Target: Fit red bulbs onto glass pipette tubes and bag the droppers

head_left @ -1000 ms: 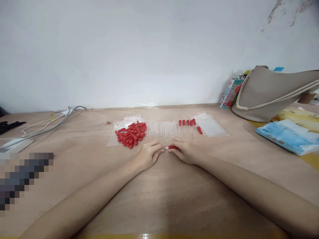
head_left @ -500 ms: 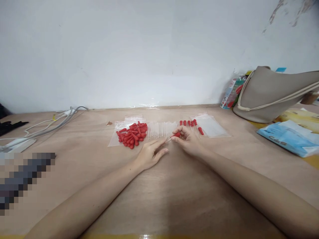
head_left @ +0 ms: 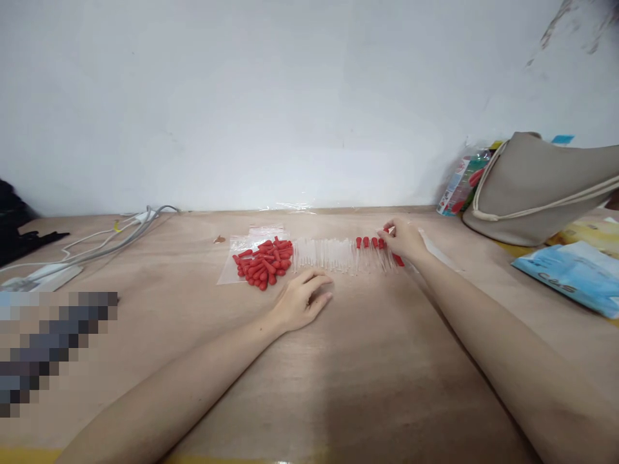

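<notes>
My left hand [head_left: 304,299] rests on the table with its fingers loosely apart and nothing in them. My right hand [head_left: 405,240] pinches a dropper by its red rubber bulb [head_left: 387,231], over the right end of the row. Its glass tube is hard to make out. Beside it lie several finished droppers [head_left: 366,242], red bulbs toward the wall and thin tubes toward me. Bare clear glass tubes [head_left: 324,254] lie side by side to their left. Left of these, a heap of loose red rubber bulbs [head_left: 264,264] sits on a clear plastic bag [head_left: 226,274].
Partly behind my right arm is another clear bag [head_left: 438,251]. A grey-beige bag [head_left: 536,187], a transparent printed package [head_left: 461,183] and a blue tissue pack [head_left: 565,277] stand at the right. White and grey cables [head_left: 130,235] and a power strip [head_left: 53,278] occupy the left.
My right hand has moved right and away from me with the dropper, from beside my left hand to the row's right end. My left hand no longer touches the dropper's tube.
</notes>
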Demonstrator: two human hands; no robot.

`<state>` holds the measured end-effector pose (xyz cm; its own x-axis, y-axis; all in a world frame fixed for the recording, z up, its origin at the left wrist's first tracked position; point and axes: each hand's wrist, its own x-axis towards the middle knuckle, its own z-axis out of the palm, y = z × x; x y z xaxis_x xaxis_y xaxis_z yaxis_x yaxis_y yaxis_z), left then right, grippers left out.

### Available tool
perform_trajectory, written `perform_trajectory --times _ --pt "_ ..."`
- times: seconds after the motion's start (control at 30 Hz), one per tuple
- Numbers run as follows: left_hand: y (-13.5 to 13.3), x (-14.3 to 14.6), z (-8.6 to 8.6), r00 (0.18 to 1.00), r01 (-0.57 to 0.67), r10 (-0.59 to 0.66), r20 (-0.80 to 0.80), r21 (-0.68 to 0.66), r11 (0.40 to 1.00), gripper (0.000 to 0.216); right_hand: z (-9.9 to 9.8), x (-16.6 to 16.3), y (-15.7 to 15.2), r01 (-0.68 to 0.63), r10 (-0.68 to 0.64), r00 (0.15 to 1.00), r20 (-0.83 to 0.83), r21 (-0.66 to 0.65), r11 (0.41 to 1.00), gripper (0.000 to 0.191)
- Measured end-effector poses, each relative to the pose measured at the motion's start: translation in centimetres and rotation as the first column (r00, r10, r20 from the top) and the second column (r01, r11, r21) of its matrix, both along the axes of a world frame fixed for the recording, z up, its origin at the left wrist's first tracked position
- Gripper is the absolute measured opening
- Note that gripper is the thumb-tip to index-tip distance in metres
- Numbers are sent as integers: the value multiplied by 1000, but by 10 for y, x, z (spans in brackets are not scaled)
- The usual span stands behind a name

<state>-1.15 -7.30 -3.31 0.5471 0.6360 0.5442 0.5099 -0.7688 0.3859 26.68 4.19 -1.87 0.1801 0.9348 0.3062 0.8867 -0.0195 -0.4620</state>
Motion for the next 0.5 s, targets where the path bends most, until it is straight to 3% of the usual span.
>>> perform_trajectory --times 0.17,0.37,0.5 --pt "0 0 -1 1000 -1 1 -6 3 1000 20 1 -4 -9 75 -76 992 103 19 997 34" --pt "0 -1 -1 1000 15 -15 -11 10 1000 17 15 -12 -25 -61 99 976 195 -192 979 13" --pt "0 -1 -1 1000 19 -18 -25 24 1000 15 18 -20 -32 -25 84 975 208 -272 962 13"
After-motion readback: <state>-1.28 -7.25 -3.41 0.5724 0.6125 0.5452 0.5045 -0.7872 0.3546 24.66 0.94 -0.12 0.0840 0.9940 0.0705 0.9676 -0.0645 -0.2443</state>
